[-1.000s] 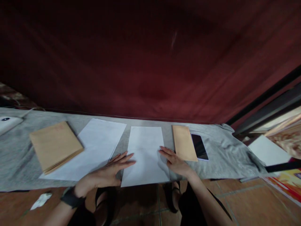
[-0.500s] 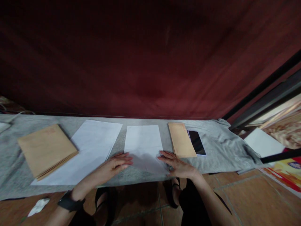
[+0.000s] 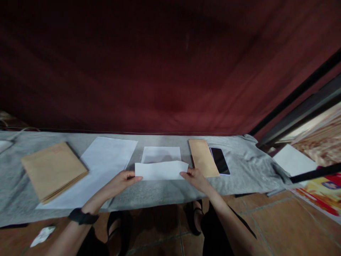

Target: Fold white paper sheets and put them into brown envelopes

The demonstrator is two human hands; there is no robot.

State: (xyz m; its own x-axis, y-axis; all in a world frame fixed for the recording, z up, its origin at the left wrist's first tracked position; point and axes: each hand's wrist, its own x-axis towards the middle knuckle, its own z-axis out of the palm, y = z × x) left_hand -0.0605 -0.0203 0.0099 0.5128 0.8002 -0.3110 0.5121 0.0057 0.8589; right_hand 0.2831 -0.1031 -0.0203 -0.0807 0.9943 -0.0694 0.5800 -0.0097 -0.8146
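Two printed marks are seen around the folded white sheet [image 3: 160, 171], both too small to be read: a faint reddish stamp [image 3: 56, 150] on the stack of kraft envelopes [image 3: 54, 174], well left of the sheet, and a blue logo [image 3: 331, 185] on a red-and-yellow printed board [image 3: 318, 193], far to its right. The sheet's far panel, laid on the grey cloth [image 3: 247, 163], is partly hidden by its raised near flap. The flap's left edge is pinched between thumb and fingers by the left hand [image 3: 124, 182], its right edge likewise by the right hand [image 3: 197, 179]; the hands are set apart by the flap's width, and some fingertips are covered by the paper. At the far left, a white object [image 3: 4, 145] is cut off by the view's edge. Left of the folded sheet, larger white paper [image 3: 112, 156] is overlapped by the stack. Just right of the sheet, a narrow kraft envelope [image 3: 204, 158] is placed, with a dark-screened smartphone [image 3: 220, 161] beside it. Farther right, the printed board is partly blocked by a black bar [image 3: 317, 172].
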